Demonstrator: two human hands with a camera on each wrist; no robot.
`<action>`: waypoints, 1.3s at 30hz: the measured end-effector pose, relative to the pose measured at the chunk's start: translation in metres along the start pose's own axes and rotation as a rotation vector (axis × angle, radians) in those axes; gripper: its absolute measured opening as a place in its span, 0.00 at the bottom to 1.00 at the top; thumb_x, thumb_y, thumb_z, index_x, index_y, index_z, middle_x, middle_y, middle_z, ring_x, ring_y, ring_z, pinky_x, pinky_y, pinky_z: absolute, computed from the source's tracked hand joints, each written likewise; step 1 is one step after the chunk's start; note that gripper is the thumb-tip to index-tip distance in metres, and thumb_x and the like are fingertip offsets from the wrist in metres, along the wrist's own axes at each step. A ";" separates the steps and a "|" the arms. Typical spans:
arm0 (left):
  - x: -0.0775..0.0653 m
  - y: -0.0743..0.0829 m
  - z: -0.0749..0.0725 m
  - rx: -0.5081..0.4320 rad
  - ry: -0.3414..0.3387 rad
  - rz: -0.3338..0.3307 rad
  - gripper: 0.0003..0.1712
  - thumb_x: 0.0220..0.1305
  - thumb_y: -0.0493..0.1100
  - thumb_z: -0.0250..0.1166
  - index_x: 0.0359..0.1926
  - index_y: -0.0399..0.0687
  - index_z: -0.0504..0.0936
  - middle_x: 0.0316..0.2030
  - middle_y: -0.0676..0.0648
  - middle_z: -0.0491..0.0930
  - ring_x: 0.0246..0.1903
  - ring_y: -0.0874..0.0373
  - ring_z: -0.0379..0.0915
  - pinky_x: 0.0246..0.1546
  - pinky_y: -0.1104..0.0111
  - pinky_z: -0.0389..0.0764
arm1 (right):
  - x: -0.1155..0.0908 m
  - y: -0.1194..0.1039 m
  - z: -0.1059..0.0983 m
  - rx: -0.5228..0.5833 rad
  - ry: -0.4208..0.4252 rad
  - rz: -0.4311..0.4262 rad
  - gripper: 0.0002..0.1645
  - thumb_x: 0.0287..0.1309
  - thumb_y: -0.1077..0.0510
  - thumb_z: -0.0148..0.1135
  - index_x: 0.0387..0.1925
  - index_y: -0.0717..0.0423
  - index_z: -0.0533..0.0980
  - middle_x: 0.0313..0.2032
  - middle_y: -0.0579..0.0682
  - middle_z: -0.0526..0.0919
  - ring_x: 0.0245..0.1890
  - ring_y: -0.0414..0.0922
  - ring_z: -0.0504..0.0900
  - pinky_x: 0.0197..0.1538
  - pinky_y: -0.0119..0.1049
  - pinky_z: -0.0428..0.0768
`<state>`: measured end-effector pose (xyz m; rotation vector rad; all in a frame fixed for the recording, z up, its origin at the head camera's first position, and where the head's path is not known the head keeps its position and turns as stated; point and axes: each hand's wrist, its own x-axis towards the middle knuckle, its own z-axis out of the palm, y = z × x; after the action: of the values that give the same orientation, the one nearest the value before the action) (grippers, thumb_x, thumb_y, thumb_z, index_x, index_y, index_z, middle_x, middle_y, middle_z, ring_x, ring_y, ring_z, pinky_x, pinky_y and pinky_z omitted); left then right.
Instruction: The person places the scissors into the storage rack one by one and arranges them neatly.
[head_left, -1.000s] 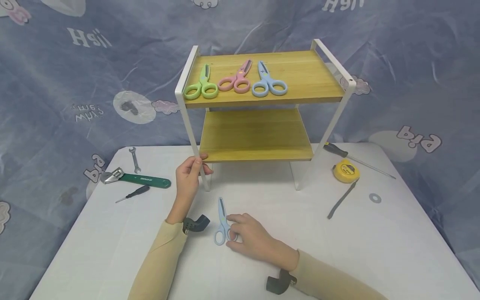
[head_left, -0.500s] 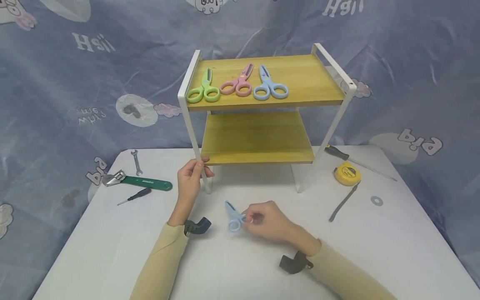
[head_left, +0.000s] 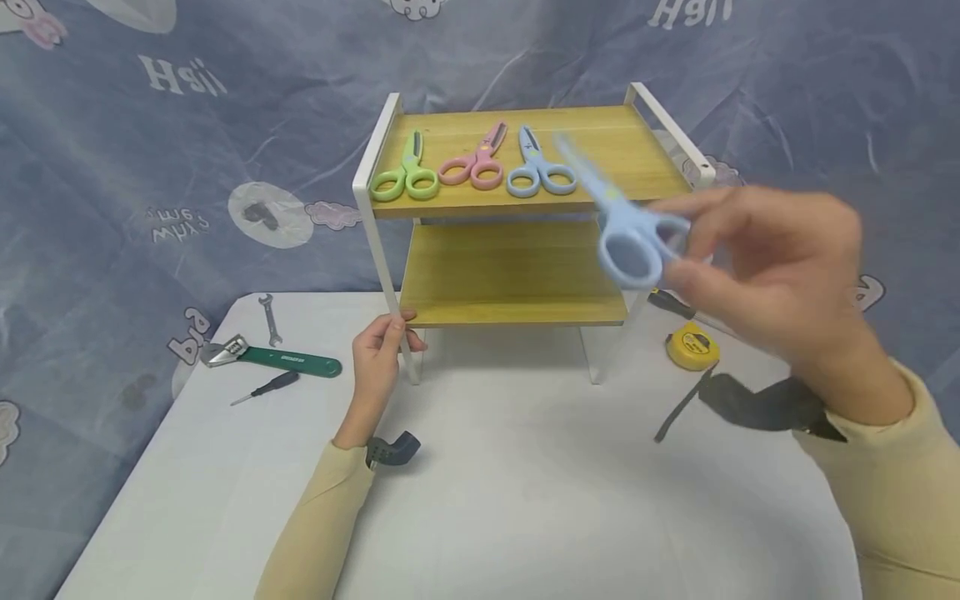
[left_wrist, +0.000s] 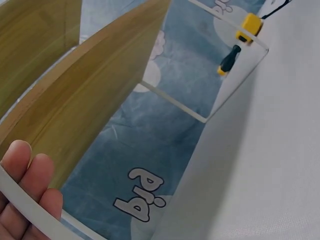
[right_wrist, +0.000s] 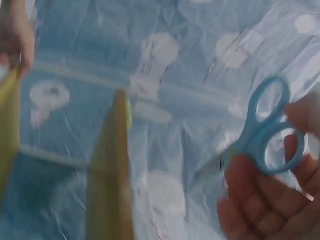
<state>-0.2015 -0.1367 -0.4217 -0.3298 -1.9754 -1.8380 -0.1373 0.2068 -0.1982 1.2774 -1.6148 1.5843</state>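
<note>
My right hand [head_left: 780, 275] pinches light blue scissors [head_left: 626, 229] by one handle loop, up in the air before the right part of the shelf's top board. The scissors' blades point up and left, blurred at the tip. In the right wrist view the same scissors [right_wrist: 267, 135] show both loops between thumb and fingers. My left hand [head_left: 378, 354] grips the front left white leg of the two-tier wooden shelf [head_left: 517, 271], at the lower board's corner. Green scissors [head_left: 407, 171], pink scissors [head_left: 476, 158] and another blue pair [head_left: 536, 167] lie in a row on the top board.
Left on the white table [head_left: 480, 500] lie an open-end wrench [head_left: 270, 320], a green-handled adjustable wrench [head_left: 281, 358] and a small screwdriver [head_left: 270, 387]. To the right are a yellow tape measure [head_left: 692, 346], a thin dark tool [head_left: 678, 412] and a partly hidden screwdriver [head_left: 670, 302].
My right hand has lifted the blue scissors off the table and carried them up and to the right, to top-board height. The left hand keeps its grip on the shelf leg.
</note>
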 end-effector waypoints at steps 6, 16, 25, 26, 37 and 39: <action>0.000 -0.001 0.001 -0.045 0.010 0.018 0.14 0.76 0.34 0.54 0.44 0.24 0.82 0.20 0.58 0.83 0.26 0.63 0.84 0.39 0.74 0.82 | 0.051 0.022 -0.026 -0.899 -0.062 0.275 0.11 0.51 0.58 0.71 0.23 0.62 0.79 0.24 0.19 0.73 0.22 0.30 0.65 0.29 0.26 0.60; 0.000 0.002 0.007 -0.010 -0.010 0.043 0.14 0.76 0.34 0.54 0.44 0.26 0.82 0.19 0.46 0.83 0.27 0.62 0.84 0.42 0.73 0.81 | 0.058 0.048 -0.042 -1.084 -0.353 0.463 0.13 0.61 0.53 0.64 0.28 0.59 0.82 0.34 0.57 0.84 0.40 0.57 0.76 0.44 0.50 0.68; 0.000 0.002 0.003 0.018 0.003 0.022 0.14 0.77 0.36 0.55 0.45 0.28 0.83 0.20 0.48 0.83 0.27 0.56 0.85 0.41 0.73 0.82 | 0.052 0.051 -0.039 -1.043 -0.306 0.382 0.13 0.60 0.55 0.63 0.30 0.62 0.81 0.41 0.60 0.87 0.50 0.61 0.78 0.44 0.51 0.67; -0.001 0.002 0.003 0.018 0.005 0.020 0.14 0.77 0.36 0.54 0.45 0.27 0.83 0.20 0.46 0.83 0.27 0.57 0.85 0.41 0.73 0.81 | 0.052 0.052 -0.039 -1.042 -0.300 0.382 0.13 0.60 0.55 0.62 0.29 0.62 0.81 0.41 0.61 0.87 0.49 0.60 0.78 0.43 0.50 0.67; -0.001 0.003 0.003 -0.010 0.010 -0.011 0.12 0.75 0.32 0.55 0.46 0.26 0.82 0.19 0.44 0.82 0.26 0.57 0.85 0.42 0.72 0.80 | 0.051 0.054 -0.036 -1.036 -0.259 0.383 0.13 0.57 0.55 0.62 0.27 0.63 0.81 0.39 0.61 0.87 0.50 0.62 0.80 0.43 0.49 0.65; -0.001 0.003 0.003 -0.006 0.010 -0.007 0.12 0.75 0.32 0.55 0.46 0.26 0.83 0.19 0.45 0.82 0.26 0.59 0.84 0.42 0.73 0.80 | 0.050 0.054 -0.035 -1.035 -0.249 0.378 0.13 0.56 0.55 0.62 0.26 0.63 0.80 0.39 0.60 0.87 0.48 0.61 0.79 0.41 0.47 0.64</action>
<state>-0.2000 -0.1336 -0.4194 -0.3158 -1.9674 -1.8466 -0.2140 0.2206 -0.1727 0.6173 -2.4369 0.5210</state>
